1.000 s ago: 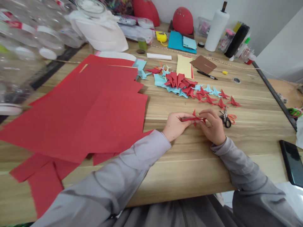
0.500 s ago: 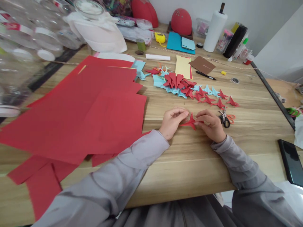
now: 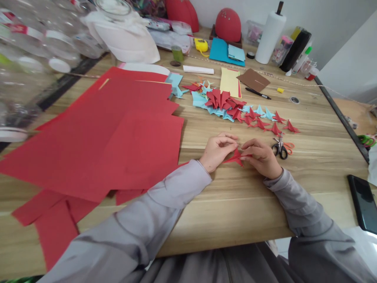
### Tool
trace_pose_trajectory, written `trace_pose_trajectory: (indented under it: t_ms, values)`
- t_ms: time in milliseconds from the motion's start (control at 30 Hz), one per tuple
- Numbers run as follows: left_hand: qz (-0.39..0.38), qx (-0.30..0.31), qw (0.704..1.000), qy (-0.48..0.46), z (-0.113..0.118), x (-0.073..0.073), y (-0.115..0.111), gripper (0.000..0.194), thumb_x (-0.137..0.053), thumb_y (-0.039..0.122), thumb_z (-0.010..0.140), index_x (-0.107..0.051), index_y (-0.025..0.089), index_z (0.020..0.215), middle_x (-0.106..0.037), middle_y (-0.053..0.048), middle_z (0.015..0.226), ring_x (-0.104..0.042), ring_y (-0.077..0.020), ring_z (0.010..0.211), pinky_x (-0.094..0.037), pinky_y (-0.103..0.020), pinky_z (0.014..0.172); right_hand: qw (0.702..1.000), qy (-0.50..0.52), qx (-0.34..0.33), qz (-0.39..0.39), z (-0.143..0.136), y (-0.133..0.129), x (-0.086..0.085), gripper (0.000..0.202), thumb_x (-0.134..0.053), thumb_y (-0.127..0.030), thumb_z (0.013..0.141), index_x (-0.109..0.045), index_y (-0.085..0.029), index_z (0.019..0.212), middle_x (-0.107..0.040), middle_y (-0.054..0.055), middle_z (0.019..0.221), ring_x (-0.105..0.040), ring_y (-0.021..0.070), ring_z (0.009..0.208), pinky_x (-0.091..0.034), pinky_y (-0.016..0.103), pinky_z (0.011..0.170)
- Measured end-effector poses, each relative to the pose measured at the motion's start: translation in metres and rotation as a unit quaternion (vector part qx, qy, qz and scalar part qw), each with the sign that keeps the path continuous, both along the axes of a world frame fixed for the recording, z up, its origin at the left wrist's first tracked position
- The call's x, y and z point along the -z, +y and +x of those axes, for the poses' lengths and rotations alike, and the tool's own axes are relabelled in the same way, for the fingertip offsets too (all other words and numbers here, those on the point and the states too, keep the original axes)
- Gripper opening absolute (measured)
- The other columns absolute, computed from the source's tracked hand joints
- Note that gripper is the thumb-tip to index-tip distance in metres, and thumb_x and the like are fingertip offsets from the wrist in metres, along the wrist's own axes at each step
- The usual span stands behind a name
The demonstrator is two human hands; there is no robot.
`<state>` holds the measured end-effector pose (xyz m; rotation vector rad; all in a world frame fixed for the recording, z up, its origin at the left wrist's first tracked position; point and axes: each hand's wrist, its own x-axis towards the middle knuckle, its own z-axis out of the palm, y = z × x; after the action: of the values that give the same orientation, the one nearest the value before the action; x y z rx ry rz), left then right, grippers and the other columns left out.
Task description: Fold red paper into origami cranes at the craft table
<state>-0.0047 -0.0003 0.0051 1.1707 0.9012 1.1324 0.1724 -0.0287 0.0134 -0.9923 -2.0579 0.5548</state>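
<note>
A small red origami crane (image 3: 235, 158) is held just above the wooden table (image 3: 235, 212), between my two hands. My left hand (image 3: 216, 152) is closed, thumb and fingers pinching the crane's upper wing. From the other side, my right hand (image 3: 262, 158) pinches the pointed end of the crane between thumb and fingers. Beyond them lies a pile of red and light-blue folded cranes (image 3: 219, 100), with several more red cranes (image 3: 275, 127) trailing off to the right. Scissors with black handles (image 3: 279, 149) rest beside my right hand, overlapping an orange-handled pair (image 3: 289, 147).
Large red paper sheets (image 3: 118, 137) cover the left side. Behind are a black pen (image 3: 258, 93), brown paper (image 3: 253, 79), a tape measure (image 3: 201, 45) and a white roll (image 3: 270, 39). Clear plastic bottles (image 3: 59, 47) crowd the far left; a phone (image 3: 363, 204) lies right.
The crane has tilted and its upper wing is now largely behind my left fingers. My left hand has closed onto it, while my right hand keeps its pinch. The view has shifted slightly.
</note>
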Motion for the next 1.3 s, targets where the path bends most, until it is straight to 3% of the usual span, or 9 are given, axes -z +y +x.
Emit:
trace_pose_trajectory:
  t_ms: [267, 433, 533, 767, 933, 1067, 1167, 1300]
  values:
    - [0.012, 0.002, 1.000, -0.006, 0.0004, 0.0006, 0.0002, 0.006, -0.068, 0.021, 0.065, -0.072, 0.018, 0.061, -0.066, -0.007, 0.094, -0.059, -0.0188, 0.092, -0.044, -0.031, 0.083, 1.000, 0.010, -0.025, 0.014, -0.0012, -0.0005, -0.0005, 0.005, -0.063, -0.025, 0.083, -0.067, -0.022, 0.081, -0.063, 0.006, 0.090, -0.063, 0.0159, 0.083, -0.053, 0.031, 0.074]
    - [-0.077, -0.021, 0.993, -0.090, 0.0032, 0.0028, 0.0032, 0.011, -0.073, 0.027, 0.062, -0.073, 0.016, 0.063, -0.065, -0.006, 0.101, -0.058, -0.0105, 0.070, -0.047, -0.025, 0.064, 0.999, 0.003, -0.022, 0.032, -0.0015, -0.0011, -0.0016, 0.002, -0.065, -0.022, 0.082, -0.067, -0.021, 0.081, -0.062, 0.006, 0.089, -0.062, 0.0152, 0.082, -0.052, 0.030, 0.073]
    - [-0.115, -0.028, 0.982, -0.148, 0.0043, 0.0039, 0.0053, 0.015, -0.076, 0.028, 0.059, -0.072, 0.016, 0.065, -0.066, -0.005, 0.097, -0.059, -0.0099, 0.067, -0.048, -0.023, 0.059, 0.999, 0.001, -0.005, 0.054, -0.0011, -0.0008, -0.0020, 0.002, -0.065, -0.020, 0.081, -0.067, -0.021, 0.081, -0.062, 0.006, 0.089, -0.062, 0.0146, 0.081, -0.052, 0.029, 0.072]
    - [-0.089, -0.001, 0.986, -0.142, 0.0019, 0.0039, 0.0035, 0.014, -0.074, 0.024, 0.061, -0.075, 0.019, 0.074, -0.066, -0.005, 0.106, -0.061, -0.0118, 0.076, -0.049, -0.022, 0.062, 0.997, 0.002, 0.003, 0.076, 0.0007, 0.0001, -0.0007, 0.001, -0.066, -0.020, 0.080, -0.067, -0.020, 0.081, -0.063, 0.006, 0.088, -0.062, 0.0146, 0.080, -0.053, 0.029, 0.071]
    - [-0.065, 0.018, 0.986, -0.153, -0.0006, 0.0022, 0.0014, 0.011, -0.062, 0.016, 0.061, -0.074, 0.016, 0.062, -0.071, -0.007, 0.092, -0.061, -0.0165, 0.082, -0.048, -0.024, 0.066, 0.999, 0.015, -0.034, 0.036, 0.0006, -0.0005, -0.0001, 0.002, -0.066, -0.020, 0.081, -0.067, -0.020, 0.082, -0.063, 0.006, 0.089, -0.063, 0.0149, 0.081, -0.053, 0.029, 0.072]
    - [-0.067, 0.020, 0.982, -0.177, -0.0009, 0.0011, 0.0010, 0.014, -0.057, 0.014, 0.059, -0.070, 0.015, 0.055, -0.071, -0.007, 0.085, -0.061, -0.0156, 0.076, -0.048, -0.025, 0.066, 0.999, 0.016, -0.037, 0.035, 0.0001, -0.0009, -0.0010, 0.002, -0.067, -0.019, 0.080, -0.068, -0.019, 0.081, -0.063, 0.007, 0.088, -0.063, 0.0148, 0.081, -0.053, 0.029, 0.071]
    - [-0.086, 0.000, 0.976, -0.201, -0.0005, 0.0019, 0.0029, 0.011, -0.058, 0.015, 0.058, -0.068, 0.014, 0.054, -0.070, -0.007, 0.082, -0.060, -0.0152, 0.074, -0.049, -0.026, 0.064, 0.998, 0.020, -0.006, 0.053, 0.0001, -0.0017, -0.0026, 0.003, -0.068, -0.019, 0.079, -0.068, -0.020, 0.081, -0.064, 0.006, 0.086, -0.063, 0.0143, 0.078, -0.053, 0.028, 0.070]
    - [-0.131, -0.043, 0.962, -0.237, 0.0003, 0.0050, 0.0071, 0.009, -0.055, 0.017, 0.061, -0.064, 0.014, 0.062, -0.067, -0.003, 0.076, -0.060, -0.0132, 0.068, -0.049, -0.026, 0.062, 0.990, 0.048, 0.100, 0.093, 0.0006, -0.0019, -0.0031, 0.004, -0.068, -0.017, 0.078, -0.067, -0.020, 0.080, -0.065, 0.004, 0.082, -0.062, 0.0144, 0.076, -0.052, 0.029, 0.069]
